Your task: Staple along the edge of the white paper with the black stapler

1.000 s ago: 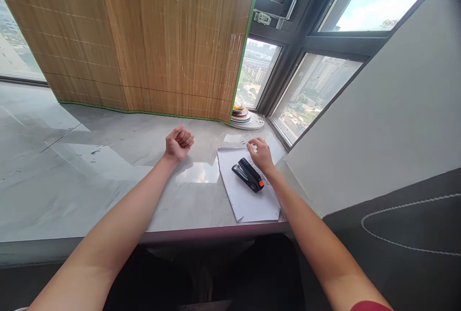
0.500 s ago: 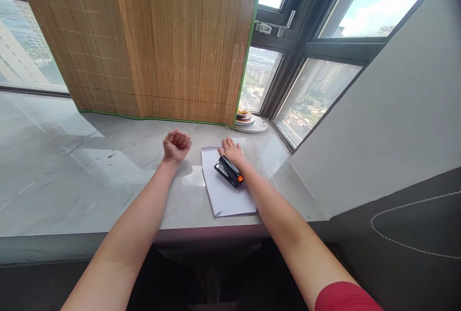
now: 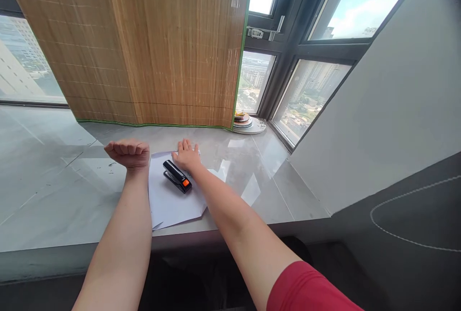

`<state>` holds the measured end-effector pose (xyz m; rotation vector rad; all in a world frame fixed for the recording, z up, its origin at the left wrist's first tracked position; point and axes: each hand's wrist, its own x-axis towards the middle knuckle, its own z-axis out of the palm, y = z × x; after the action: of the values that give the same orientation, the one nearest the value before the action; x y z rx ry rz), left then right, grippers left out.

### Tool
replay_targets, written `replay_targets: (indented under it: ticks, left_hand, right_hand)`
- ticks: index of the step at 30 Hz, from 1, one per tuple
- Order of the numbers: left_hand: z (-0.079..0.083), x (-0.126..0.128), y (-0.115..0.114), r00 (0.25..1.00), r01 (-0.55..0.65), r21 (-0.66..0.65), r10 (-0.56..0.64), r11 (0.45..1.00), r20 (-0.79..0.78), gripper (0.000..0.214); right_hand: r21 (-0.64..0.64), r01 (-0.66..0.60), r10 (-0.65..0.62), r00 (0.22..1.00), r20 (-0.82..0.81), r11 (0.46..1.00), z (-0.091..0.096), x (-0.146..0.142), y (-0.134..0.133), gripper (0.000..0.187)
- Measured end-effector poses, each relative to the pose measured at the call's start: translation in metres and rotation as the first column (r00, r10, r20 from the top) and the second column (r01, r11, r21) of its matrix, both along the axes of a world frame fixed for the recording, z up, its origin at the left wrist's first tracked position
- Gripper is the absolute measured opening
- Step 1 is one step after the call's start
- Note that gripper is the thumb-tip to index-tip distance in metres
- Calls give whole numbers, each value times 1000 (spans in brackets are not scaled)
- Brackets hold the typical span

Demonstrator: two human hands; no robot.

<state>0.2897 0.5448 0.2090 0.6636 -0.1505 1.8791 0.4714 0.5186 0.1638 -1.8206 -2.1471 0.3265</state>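
Observation:
A black stapler (image 3: 177, 176) with an orange button lies aslant on a small stack of white paper (image 3: 175, 207). My right hand (image 3: 188, 158) rests flat over the top right of the paper, fingers spread, just beside the stapler. The right forearm crosses the paper's right edge and hides part of it. To the left of the sheets, my left hand (image 3: 130, 153) is closed in a fist, with nothing visible in it and apart from the stapler.
The paper lies on a pale tiled windowsill (image 3: 245, 205) whose front edge runs below my wrists. A bamboo blind (image 3: 162, 51) hangs behind my hands. Stacked plates (image 3: 248, 124) stand in the window corner. Small dark scraps lie to the left.
My right hand, the paper and the stapler have shifted left across the sill. My left fist has also moved left and turned. The camera view has shifted slightly.

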Motion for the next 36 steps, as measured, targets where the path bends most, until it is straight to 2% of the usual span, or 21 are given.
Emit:
replay_targets:
  ticks: [5,9,13,15,17,18,19,20,21,22,24,25,26,28,30,33,36]
  left_hand:
    - [-7,4,5,996,71,25,-70,997,-56,72]
    - [-11,6,3,982,130,-23,-132,991,-134,65]
    - [-7,15,0,942,162,-92,-182,982,-283,65]
    - [-4,27,0,897,127,-162,-183,979,-402,67]
    - [-4,44,2,826,6,-239,-139,971,-546,64]
    - [-6,53,3,768,-100,-260,-92,961,-634,60]
    - [-10,62,5,672,-224,-249,-35,942,-739,54]
    - [-14,69,7,529,-345,-191,22,919,-848,46]
    - [-20,75,8,347,-436,-90,75,895,-935,37]
    - [-26,80,10,145,-477,37,120,878,-982,28]
    - [-36,84,14,-219,-426,259,179,867,-959,27]
    - [-41,84,15,-351,-375,325,192,868,-916,31]
    - [-44,84,16,-451,-334,366,193,869,-871,34]
    - [-48,84,18,-585,-285,405,177,869,-791,39]
    - [-48,83,19,-647,-280,432,164,857,-744,41]
    - [-49,82,19,-670,-324,462,144,826,-729,42]
    - [-51,81,20,-648,-359,469,146,807,-748,39]
  right_hand:
    - [104,-1,8,998,-62,995,5,9,-8,74]
    - [76,49,-47,998,-36,996,1,28,-15,74]
    - [38,62,-63,998,28,997,-2,65,-23,75]
    - [30,75,-77,996,55,997,-3,88,-28,75]
    - [22,110,-111,991,79,994,-3,112,-33,75]
    - [16,127,-128,988,88,992,-2,122,-36,75]
    - [8,142,-143,985,94,990,-2,131,-38,74]
    - [0,155,-154,983,99,988,-2,138,-41,74]
    - [-7,163,-162,981,103,987,-2,144,-43,74]
    - [-11,169,-167,980,108,986,-2,147,-45,74]
    - [-14,178,-175,977,119,984,-1,148,-48,73]
    - [-16,180,-176,977,124,984,-1,148,-48,73]
    - [-18,181,-178,976,126,983,0,146,-49,72]
    - [-16,185,-181,976,124,983,0,144,-48,72]
    - [-8,180,-178,977,118,984,-1,143,-47,71]
    - [11,159,-160,983,95,987,-4,144,-45,71]
    - [69,156,-159,987,37,985,-3,143,-45,69]
